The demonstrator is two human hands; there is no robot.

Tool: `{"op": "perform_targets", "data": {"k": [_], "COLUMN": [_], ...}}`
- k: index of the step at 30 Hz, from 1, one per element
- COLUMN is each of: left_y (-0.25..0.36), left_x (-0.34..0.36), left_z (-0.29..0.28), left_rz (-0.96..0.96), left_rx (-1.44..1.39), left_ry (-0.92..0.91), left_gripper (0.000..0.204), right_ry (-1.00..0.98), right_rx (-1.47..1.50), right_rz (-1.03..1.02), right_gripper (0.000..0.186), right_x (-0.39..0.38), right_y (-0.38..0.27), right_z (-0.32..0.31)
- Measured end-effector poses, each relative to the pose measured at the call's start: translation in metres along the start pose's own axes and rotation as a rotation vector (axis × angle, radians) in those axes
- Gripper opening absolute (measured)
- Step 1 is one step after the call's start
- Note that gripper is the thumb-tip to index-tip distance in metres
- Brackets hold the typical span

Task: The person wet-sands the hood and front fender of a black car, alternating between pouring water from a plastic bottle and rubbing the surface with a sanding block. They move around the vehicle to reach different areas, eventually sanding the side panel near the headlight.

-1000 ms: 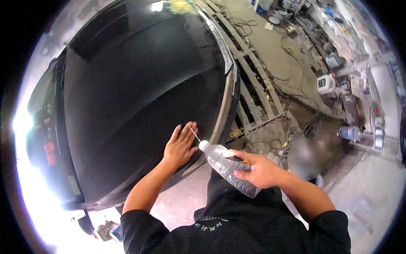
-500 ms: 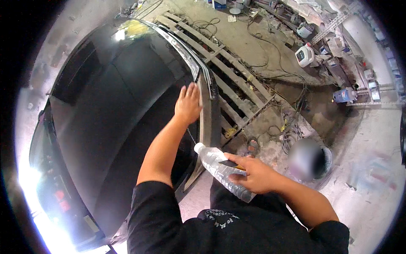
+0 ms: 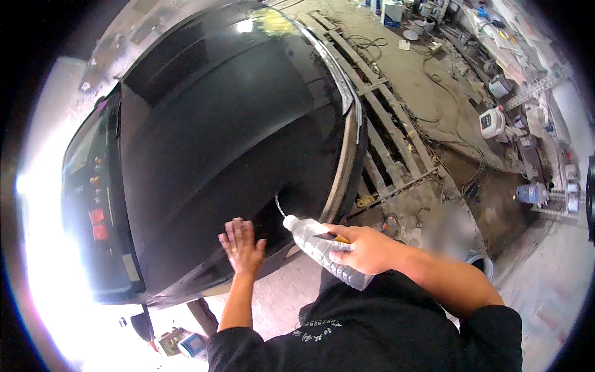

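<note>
My right hand (image 3: 367,249) grips a clear plastic bottle (image 3: 319,247), tilted with its white cap toward the black car hood (image 3: 217,136). A thin stream of water (image 3: 279,205) squirts from the cap onto the glossy panel. The same hand pinches a small flat black and yellow piece (image 3: 339,239) against the bottle; its kind is unclear. My left hand (image 3: 242,247) is held with fingers spread over the panel's near edge, left of the bottle, and is empty. Whether the palm touches the paint cannot be seen.
A slatted rack (image 3: 396,146) lies on the floor beyond the car's right edge. Hoses, a white jug (image 3: 493,124) and a blue jug (image 3: 531,193) are at the right. A bucket (image 3: 483,263), partly blurred, stands behind my right arm. A blue and white can (image 3: 192,345) stands lower left.
My left hand has moved from the panel's right edge back toward me and left, fingers now spread. The view has shifted left; the bottle still squirts, now farther onto the panel.
</note>
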State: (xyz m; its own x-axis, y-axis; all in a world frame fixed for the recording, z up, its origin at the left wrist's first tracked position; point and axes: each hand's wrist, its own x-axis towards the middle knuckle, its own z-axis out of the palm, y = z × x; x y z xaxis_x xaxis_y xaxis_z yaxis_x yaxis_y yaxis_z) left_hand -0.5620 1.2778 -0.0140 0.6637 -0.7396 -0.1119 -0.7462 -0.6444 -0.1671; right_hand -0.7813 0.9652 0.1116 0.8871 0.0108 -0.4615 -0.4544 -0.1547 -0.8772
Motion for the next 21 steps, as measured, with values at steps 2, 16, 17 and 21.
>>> {"op": "perform_targets", "data": {"k": [2, 16, 17, 21], "left_y": [-0.036, 0.046, 0.074, 0.15], "left_x": [-0.003, 0.164, 0.181, 0.226], "left_z": [-0.014, -0.047, -0.052, -0.026], "left_rz": [-0.218, -0.308, -0.25, -0.007], "left_rx": [-0.114, -0.047, -0.088, -0.192], "left_ry": [0.086, 0.221, 0.151, 0.147], "left_gripper": [0.08, 0.083, 0.084, 0.082], "right_ry": [0.008, 0.098, 0.082, 0.197], "right_rx": [0.0, -0.055, -0.004, -0.007], "right_rz": [-0.097, -0.141, -0.062, -0.056], "right_gripper": [0.061, 0.061, 0.06, 0.058], "right_x": [0.01, 0.008, 0.004, -0.006], "right_y": [0.001, -0.018, -0.03, -0.022], "right_z": [0.012, -0.001, -0.01, -0.014]}}
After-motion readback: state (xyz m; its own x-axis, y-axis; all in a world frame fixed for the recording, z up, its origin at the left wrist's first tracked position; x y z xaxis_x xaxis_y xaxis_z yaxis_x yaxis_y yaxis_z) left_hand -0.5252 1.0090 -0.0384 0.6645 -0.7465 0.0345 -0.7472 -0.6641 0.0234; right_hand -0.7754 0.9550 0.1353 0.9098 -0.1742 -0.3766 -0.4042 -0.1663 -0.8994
